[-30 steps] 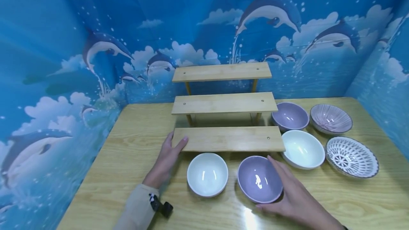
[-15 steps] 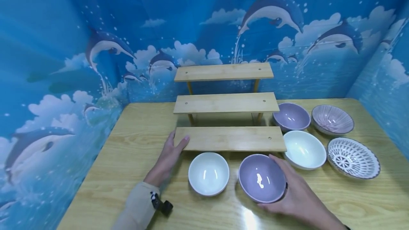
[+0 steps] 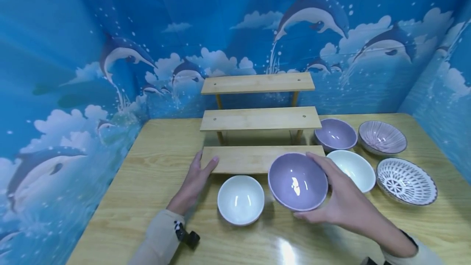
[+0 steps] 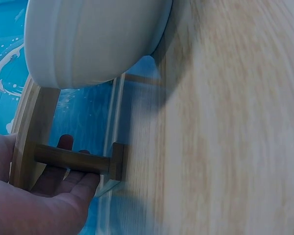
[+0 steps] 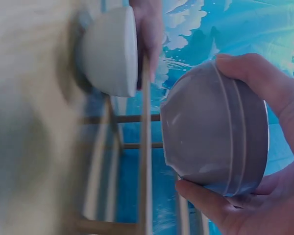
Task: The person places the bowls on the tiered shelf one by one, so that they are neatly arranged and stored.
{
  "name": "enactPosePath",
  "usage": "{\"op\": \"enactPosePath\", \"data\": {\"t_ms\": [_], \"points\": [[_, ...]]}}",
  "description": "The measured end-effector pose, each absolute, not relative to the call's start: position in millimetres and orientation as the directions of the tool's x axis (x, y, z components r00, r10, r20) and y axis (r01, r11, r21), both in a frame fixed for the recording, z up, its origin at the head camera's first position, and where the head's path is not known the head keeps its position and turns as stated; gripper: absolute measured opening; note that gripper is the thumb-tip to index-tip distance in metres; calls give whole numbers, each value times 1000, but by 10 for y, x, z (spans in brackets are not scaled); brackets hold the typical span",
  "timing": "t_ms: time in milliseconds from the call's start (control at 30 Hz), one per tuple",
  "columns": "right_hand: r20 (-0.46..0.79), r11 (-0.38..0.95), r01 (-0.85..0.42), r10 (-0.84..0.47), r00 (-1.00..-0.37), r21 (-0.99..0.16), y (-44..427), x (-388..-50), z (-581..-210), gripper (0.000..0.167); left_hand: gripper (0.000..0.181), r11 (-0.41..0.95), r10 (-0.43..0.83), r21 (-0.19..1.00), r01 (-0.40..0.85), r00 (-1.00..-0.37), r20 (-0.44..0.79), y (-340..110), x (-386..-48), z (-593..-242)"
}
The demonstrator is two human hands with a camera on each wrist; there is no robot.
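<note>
My right hand point(image 3: 340, 195) holds a purple bowl point(image 3: 298, 181) by its right side, off the table and in front of the lowest board. The right wrist view shows the thumb and fingers round the bowl's outer wall point(image 5: 210, 132). With my left hand point(image 3: 193, 181) I grip the left end of the three-tier wooden shelf point(image 3: 239, 160), thumb on top of the lowest board. In the left wrist view fingers point(image 4: 83, 188) reach under the board, by a round leg point(image 4: 71, 159). A white bowl point(image 3: 241, 200) stands on the table between the hands.
Right of the shelf stand another purple bowl point(image 3: 335, 134), a white bowl point(image 3: 353, 169), a purple striped bowl point(image 3: 382, 137) and a black-and-white patterned bowl point(image 3: 406, 181). The wooden table point(image 3: 121, 212) ends at a dolphin-print backdrop point(image 3: 235, 19) behind and on both sides.
My right hand has lifted the purple bowl off the table, up and toward the lowest board, part of which it now covers. My left hand has stayed on the shelf.
</note>
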State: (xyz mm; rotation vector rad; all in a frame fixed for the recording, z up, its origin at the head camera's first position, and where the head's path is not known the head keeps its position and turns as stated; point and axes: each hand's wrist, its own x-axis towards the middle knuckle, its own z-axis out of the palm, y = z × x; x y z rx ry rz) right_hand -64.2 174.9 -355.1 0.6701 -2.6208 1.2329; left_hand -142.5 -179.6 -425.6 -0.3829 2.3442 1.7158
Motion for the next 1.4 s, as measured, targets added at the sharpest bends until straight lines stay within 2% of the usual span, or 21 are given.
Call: {"op": "enactPosePath", "data": {"t_ms": [400, 900, 1133, 1400], "points": [[291, 563, -432, -325, -900, -705, 1481, -1367, -3079, 119, 100, 284, -72, 909, -307, -952, -299, -1804, -1412, -4263], [262, 547, -370, -267, -927, -751, 1152, -2346, -2731, 114, 94, 289, -60, 917, -276, -961, -270, -1795, -1412, -4276], [230, 608, -332, -242, -943, -721, 1021, -2630, -2667, 121, 96, 296, -74, 909, -294, -956, -285, -1794, -1419, -4273], [226, 588, -318, -228, -947, -744, 850, -2821, -2661, 120, 97, 312, -73, 905, -289, -957, -280, -1792, -1417, -4273]]}}
